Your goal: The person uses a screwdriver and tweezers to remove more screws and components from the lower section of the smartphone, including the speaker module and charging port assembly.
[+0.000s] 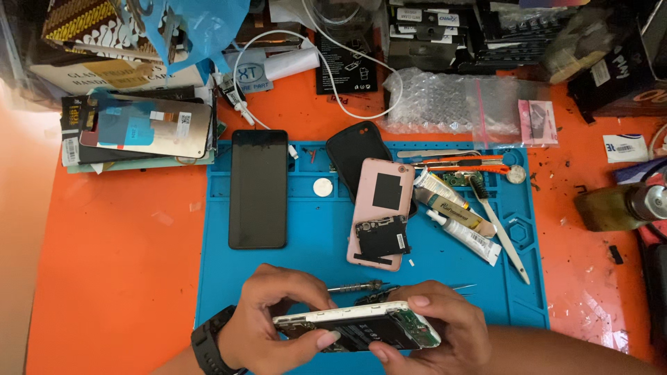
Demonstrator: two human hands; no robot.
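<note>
Two hands gripping opened white phone [358, 330], circuit board exposed, tilted edge-up

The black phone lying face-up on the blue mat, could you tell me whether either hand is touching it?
No, the black phone lies alone on the blue mat, while the left hand and right hand hold an opened phone.

Phone repair bench, small workshop.
Orange worktop [118, 278] with a blue repair mat [313, 229]; on the mat a black phone [258, 188], a pink back cover [379, 212], glue tubes [458, 219], a white brush [497, 229], tweezers [445, 153] and a screwdriver [354, 286]. Spare screen panel [146, 126], bubble wrap [438, 102], a white cable [326, 62] and boxed parts [445, 31] along the back edge.
</note>
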